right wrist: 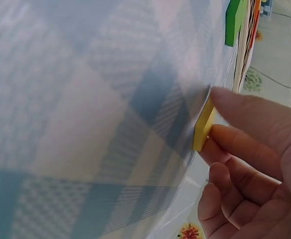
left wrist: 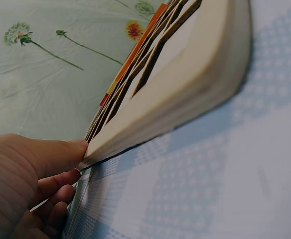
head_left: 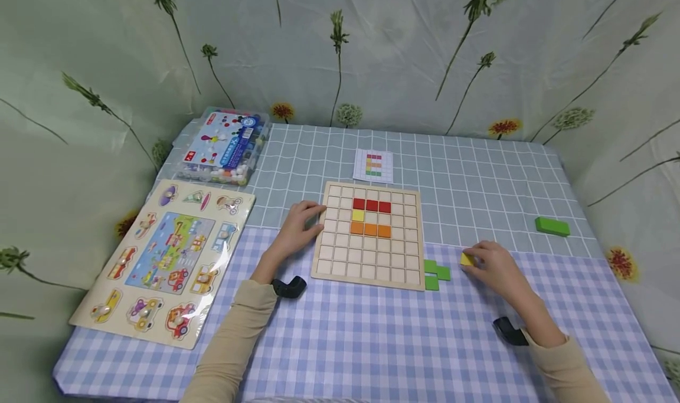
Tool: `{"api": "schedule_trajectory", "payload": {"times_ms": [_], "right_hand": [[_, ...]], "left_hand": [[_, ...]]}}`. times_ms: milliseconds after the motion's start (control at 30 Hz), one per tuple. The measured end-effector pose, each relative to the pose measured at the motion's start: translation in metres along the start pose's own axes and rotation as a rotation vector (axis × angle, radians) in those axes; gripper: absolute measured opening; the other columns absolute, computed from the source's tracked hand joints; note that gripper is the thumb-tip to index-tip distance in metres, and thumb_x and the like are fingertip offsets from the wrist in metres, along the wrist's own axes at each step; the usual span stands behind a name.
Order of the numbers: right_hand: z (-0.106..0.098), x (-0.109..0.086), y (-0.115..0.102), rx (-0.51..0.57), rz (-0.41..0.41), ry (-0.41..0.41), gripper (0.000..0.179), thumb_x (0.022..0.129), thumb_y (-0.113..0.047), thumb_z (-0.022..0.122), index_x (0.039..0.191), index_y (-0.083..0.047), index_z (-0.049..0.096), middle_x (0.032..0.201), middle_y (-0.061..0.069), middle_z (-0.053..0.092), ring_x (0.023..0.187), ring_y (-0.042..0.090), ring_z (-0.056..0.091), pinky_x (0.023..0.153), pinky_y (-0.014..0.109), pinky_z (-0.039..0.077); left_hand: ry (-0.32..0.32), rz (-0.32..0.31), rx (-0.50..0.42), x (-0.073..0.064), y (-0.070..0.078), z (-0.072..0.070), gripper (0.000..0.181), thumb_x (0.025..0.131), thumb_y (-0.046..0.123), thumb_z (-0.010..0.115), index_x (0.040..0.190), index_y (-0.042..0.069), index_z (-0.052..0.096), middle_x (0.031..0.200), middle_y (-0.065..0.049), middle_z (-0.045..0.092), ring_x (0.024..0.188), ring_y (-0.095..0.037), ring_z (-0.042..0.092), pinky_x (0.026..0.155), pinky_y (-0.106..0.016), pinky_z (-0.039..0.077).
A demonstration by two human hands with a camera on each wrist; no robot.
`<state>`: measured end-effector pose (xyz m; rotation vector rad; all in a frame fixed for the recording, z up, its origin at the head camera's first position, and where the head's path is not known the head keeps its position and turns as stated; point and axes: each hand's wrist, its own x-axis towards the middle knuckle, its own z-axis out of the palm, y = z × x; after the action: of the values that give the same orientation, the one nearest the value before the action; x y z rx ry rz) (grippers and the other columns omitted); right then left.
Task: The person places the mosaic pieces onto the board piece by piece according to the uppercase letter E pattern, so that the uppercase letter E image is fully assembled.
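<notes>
A wooden grid board (head_left: 366,261) lies mid-table, holding a row of red tiles (head_left: 372,205), one yellow tile (head_left: 358,215) below its left end, and an orange row (head_left: 370,229). My left hand (head_left: 297,229) rests against the board's left edge; in the left wrist view its thumb (left wrist: 68,152) touches the wooden rim. To the right of the board, my right hand (head_left: 494,267) pinches a yellow square tile (right wrist: 204,127) between thumb and fingers, at the checked cloth. Several green tiles (head_left: 443,272) lie by the board's lower right edge.
Behind the board lies a pattern card (head_left: 386,164) with coloured squares. At left are a vehicle knob puzzle (head_left: 202,308) and, beyond it, a clear plastic case (head_left: 241,176) of small parts. A green block (head_left: 552,226) lies at far right.
</notes>
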<state>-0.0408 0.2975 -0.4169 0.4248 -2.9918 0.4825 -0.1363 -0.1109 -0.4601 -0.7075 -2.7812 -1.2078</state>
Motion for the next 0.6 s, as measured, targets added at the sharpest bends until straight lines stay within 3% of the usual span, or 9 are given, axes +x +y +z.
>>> {"api": "schedule_trajectory", "payload": {"times_ms": [267, 600], "right_hand": [[0.000, 0.003, -0.002, 0.006, -0.008, 0.009, 0.024, 0.070, -0.003, 0.077, 0.092, 0.004, 0.072, 0.082, 0.011, 0.064, 0.074, 0.022, 0.057, 0.063, 0.036, 0.047], [0.003, 0.028, -0.028, 0.024, -0.073, 0.003, 0.024, 0.071, -0.004, 0.077, 0.093, 0.003, 0.072, 0.082, 0.009, 0.065, 0.079, 0.023, 0.057, 0.066, 0.037, 0.047]], "left_hand": [[-0.003, -0.013, -0.008, 0.000, 0.000, 0.000, 0.040, 0.088, 0.012, 0.064, 0.126, 0.001, 0.058, 0.125, -0.020, 0.053, 0.115, -0.036, 0.045, 0.096, -0.051, 0.039], [-0.001, 0.000, -0.009, -0.001, -0.002, 0.000, 0.040, 0.088, 0.013, 0.063, 0.126, 0.001, 0.058, 0.125, -0.019, 0.054, 0.114, -0.035, 0.046, 0.095, -0.050, 0.040]]}}
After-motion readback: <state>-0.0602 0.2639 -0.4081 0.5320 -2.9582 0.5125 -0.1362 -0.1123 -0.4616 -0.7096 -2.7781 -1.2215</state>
